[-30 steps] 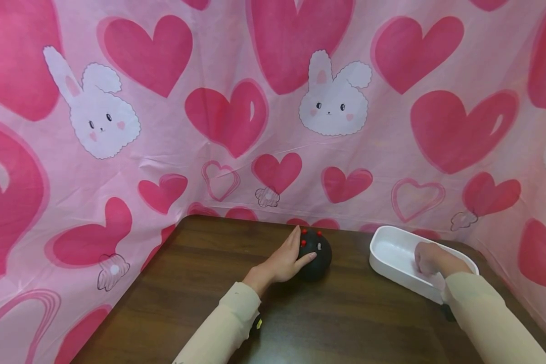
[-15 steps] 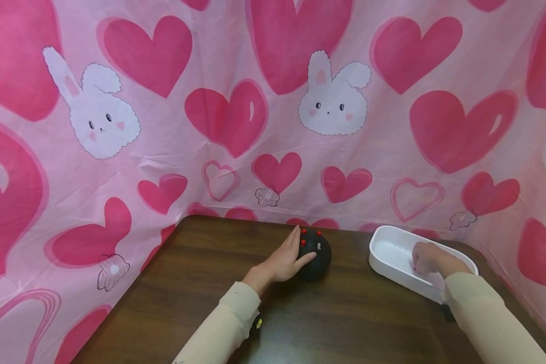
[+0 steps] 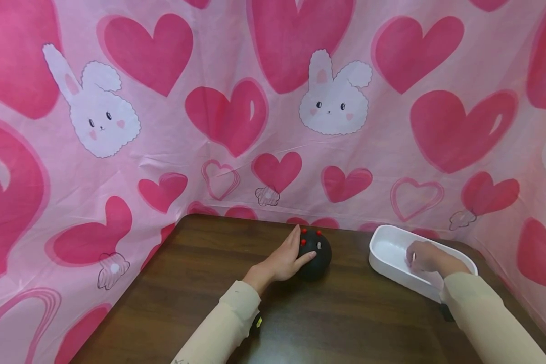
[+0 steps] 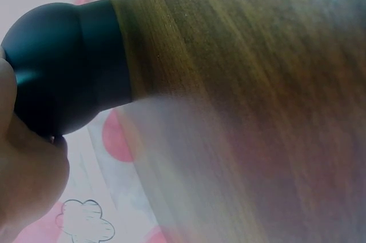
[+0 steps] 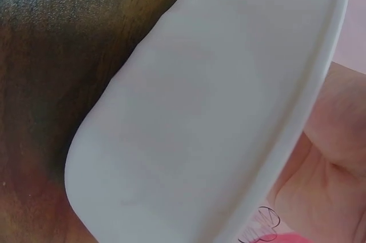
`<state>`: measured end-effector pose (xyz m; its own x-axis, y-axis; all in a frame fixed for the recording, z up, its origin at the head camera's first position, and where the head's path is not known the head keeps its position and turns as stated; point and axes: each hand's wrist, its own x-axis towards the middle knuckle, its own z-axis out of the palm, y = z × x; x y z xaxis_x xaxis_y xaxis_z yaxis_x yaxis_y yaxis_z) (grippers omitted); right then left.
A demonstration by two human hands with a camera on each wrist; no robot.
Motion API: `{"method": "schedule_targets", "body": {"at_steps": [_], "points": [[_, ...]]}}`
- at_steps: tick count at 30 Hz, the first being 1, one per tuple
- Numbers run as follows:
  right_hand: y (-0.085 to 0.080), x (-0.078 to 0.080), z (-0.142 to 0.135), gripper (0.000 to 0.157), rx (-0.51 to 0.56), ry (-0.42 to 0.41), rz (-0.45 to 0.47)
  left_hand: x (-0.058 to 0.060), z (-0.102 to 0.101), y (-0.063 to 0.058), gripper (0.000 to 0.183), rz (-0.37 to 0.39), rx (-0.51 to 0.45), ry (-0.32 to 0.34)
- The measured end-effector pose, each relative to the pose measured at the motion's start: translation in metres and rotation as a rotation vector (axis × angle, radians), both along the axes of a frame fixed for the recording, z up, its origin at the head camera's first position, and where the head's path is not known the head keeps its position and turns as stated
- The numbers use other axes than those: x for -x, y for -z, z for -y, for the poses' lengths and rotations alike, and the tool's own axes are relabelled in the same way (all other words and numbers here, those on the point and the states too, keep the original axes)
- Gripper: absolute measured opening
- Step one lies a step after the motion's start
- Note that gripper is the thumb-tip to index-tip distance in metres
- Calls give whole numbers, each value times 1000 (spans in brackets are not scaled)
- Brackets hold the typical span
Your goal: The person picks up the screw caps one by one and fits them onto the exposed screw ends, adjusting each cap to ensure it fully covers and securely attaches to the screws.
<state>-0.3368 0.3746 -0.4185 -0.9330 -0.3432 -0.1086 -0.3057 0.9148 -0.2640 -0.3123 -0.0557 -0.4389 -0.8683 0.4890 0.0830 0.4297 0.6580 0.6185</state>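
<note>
A black ball (image 3: 317,265) with several red-headed pegs (image 3: 303,242) and a small pale peg (image 3: 319,245) in its top sits on the table. Its short cylindrical base (image 4: 106,51) shows in the left wrist view. My left hand (image 3: 282,259) grips the ball from the left, thumb across the front and fingers along the far side. My right hand (image 3: 429,257) is inside a white oblong tray (image 3: 393,275), fingers curled, pinching a small pale piece (image 3: 412,257) with a trace of red. The tray's wall hides most of that hand in the right wrist view.
The brown wooden table (image 3: 200,283) runs back to a pink cloth (image 3: 236,60) printed with hearts and rabbits, hanging behind and at the sides. A small dark object (image 3: 447,312) shows beneath my right cuff, beside the tray's near end.
My right hand has shifted slightly left and up inside the tray, and a pale bit now shows at its fingertips. The left hand and the ball have stayed still.
</note>
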Motion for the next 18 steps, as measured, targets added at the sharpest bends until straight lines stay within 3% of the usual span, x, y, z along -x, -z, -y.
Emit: {"method": "schedule_targets", "body": {"at_steps": [12,18], "points": [[-1,-2,-3,7,9,55,51,1,0,1,98,0,-6,9],[-2,1,-4,4,52,52,9,1,0,1,97,-2,-6,8]]}}
